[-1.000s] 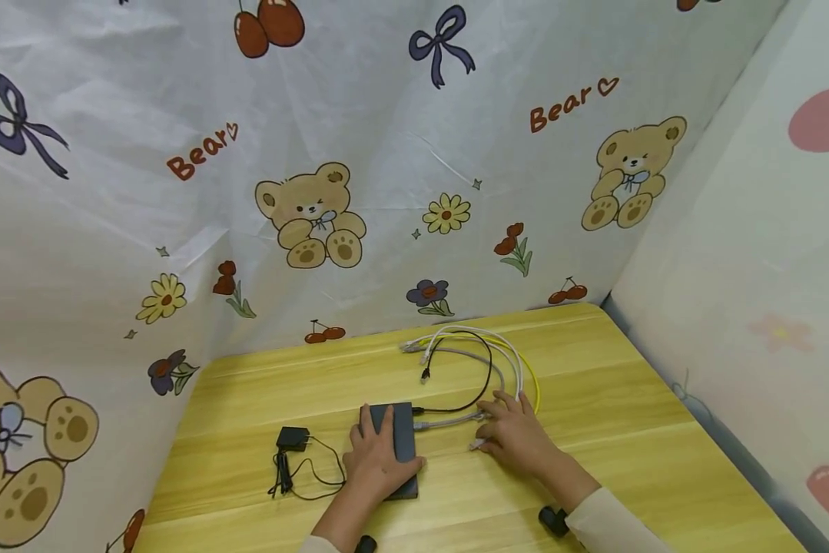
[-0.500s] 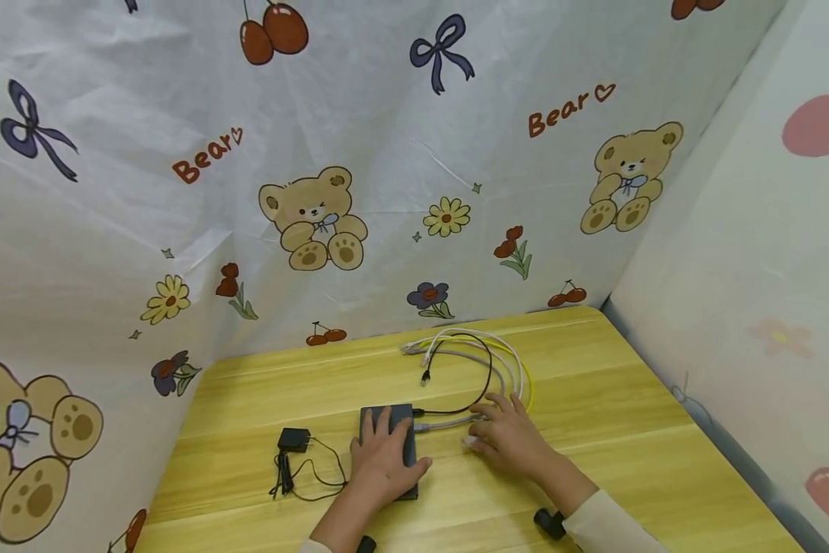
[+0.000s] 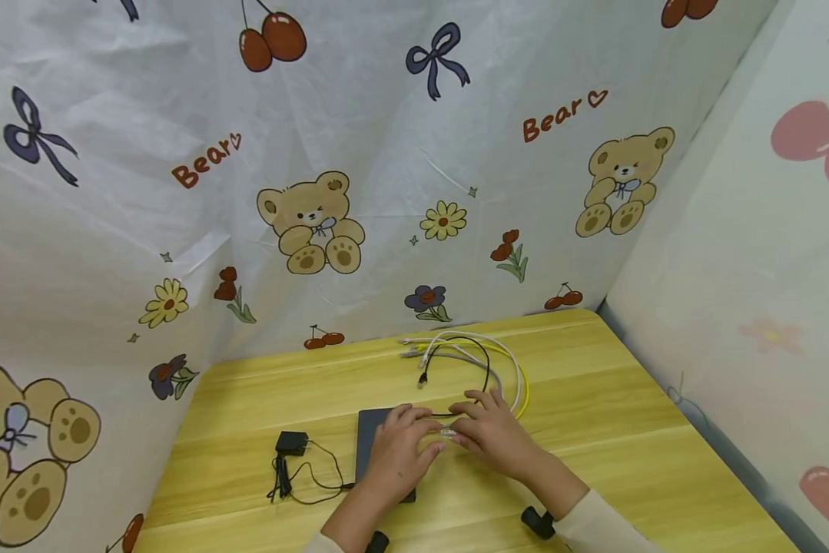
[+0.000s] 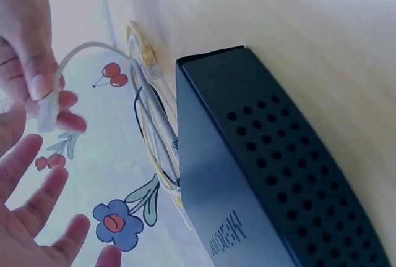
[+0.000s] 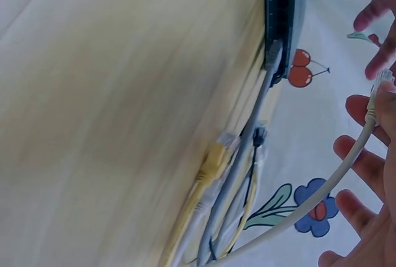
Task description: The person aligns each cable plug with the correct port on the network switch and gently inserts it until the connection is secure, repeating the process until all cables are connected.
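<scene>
My right hand (image 3: 497,434) pinches the clear plug (image 5: 380,81) of a whitish Ethernet cable (image 5: 328,183) between thumb and forefinger, held above the table. My left hand (image 3: 402,455) is raised close to that plug, its fingers (image 4: 46,190) spread and holding nothing. Beneath the left hand lies a black network switch (image 3: 369,442), partly covered by it in the head view. In the left wrist view its vented side and printed lettering show. A grey Ethernet cable (image 5: 247,137) runs into a port on the switch's right side.
Coiled yellow, white, grey and black cables lie behind the hands, among them a yellow plug (image 5: 215,159) and a black plug (image 3: 423,379). Left of the switch sits a black power adapter (image 3: 292,443) with its bundled cord. A patterned cloth (image 3: 379,138) borders the wooden table (image 3: 248,399).
My left hand has lifted off the switch and shifted right. The right hand has moved left, bringing the cable's plug between the two hands.
</scene>
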Demonstrator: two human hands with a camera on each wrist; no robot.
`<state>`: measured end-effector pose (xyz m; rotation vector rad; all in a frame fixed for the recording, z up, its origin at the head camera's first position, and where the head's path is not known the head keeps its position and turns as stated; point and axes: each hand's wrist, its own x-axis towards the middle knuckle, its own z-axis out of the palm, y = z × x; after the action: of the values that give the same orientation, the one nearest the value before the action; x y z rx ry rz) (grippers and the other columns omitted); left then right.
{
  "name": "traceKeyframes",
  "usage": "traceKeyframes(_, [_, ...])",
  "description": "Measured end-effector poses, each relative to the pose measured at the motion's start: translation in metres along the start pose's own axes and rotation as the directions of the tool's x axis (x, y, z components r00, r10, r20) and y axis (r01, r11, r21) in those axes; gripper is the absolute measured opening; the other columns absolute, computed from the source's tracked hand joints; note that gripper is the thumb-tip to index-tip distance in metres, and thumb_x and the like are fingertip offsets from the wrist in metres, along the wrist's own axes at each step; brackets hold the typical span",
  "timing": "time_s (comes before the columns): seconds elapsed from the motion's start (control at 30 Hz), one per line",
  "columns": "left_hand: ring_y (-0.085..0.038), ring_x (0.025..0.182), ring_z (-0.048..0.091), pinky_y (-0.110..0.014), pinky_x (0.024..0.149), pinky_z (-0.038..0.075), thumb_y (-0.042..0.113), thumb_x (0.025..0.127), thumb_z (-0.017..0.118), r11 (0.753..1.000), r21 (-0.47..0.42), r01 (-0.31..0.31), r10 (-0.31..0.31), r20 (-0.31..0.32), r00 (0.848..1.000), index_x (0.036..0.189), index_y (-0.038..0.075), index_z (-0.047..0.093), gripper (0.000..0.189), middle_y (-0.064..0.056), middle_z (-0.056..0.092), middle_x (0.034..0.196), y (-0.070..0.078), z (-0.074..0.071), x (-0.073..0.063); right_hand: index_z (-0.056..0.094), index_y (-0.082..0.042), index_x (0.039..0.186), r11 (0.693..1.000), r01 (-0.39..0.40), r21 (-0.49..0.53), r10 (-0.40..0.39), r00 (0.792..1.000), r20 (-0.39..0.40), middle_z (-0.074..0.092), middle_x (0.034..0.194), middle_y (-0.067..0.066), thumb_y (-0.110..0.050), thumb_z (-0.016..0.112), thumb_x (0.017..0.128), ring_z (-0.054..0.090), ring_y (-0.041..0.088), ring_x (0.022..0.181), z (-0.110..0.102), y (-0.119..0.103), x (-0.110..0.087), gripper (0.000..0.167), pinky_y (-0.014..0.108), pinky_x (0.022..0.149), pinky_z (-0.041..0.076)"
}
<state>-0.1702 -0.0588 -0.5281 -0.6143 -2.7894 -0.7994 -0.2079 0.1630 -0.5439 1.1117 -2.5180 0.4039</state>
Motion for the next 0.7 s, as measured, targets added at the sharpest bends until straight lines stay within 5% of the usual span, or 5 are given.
traceKeyframes(0.23, [-0.035, 0.134, 0.046, -0.066, 0.095, 0.043, 0.032, 0.093, 0.070, 0.994, -0.099, 0.044, -0.043, 0.006, 0.999, 0.108, 0.023, 0.076, 0.018, 0.004, 0.063, 0.131, -0.002, 0.001, -0.002, 0.074, -0.026, 0.099, 0.999, 0.046, 0.016, -0.046, 0.999, -0.025, 0.067, 0.122, 0.001, -0.034, 0.068, 0.094, 0.052, 0.039, 0.124, 0.000, -0.007, 0.004, 0.012, 0.073, 0.096, 0.036])
traceKeyframes(0.5, [-0.030, 0.135, 0.045, -0.061, 0.103, 0.040, 0.036, 0.098, 0.063, 0.971, -0.218, 0.102, -0.091, 0.058, 0.994, 0.101, 0.025, 0.074, 0.016, 0.004, 0.063, 0.132, -0.010, 0.000, -0.004, 0.074, -0.027, 0.101, 0.998, 0.010, 0.069, -0.012, 0.999, 0.042, 0.065, 0.128, -0.002, -0.039, 0.060, 0.098, 0.049, 0.038, 0.130, -0.004, -0.017, 0.008, 0.018, 0.075, 0.099, 0.032])
traceKeyframes(0.7, [-0.030, 0.136, 0.043, -0.056, 0.104, 0.041, 0.032, 0.103, 0.055, 0.954, -0.286, 0.094, -0.089, 0.029, 0.996, 0.096, 0.016, 0.071, 0.023, 0.001, 0.061, 0.134, -0.011, -0.001, -0.007, 0.073, -0.023, 0.107, 0.997, -0.006, 0.072, 0.006, 1.000, -0.003, 0.065, 0.127, 0.001, -0.038, 0.073, 0.090, 0.050, 0.036, 0.129, -0.007, -0.024, 0.015, 0.022, 0.074, 0.100, 0.033])
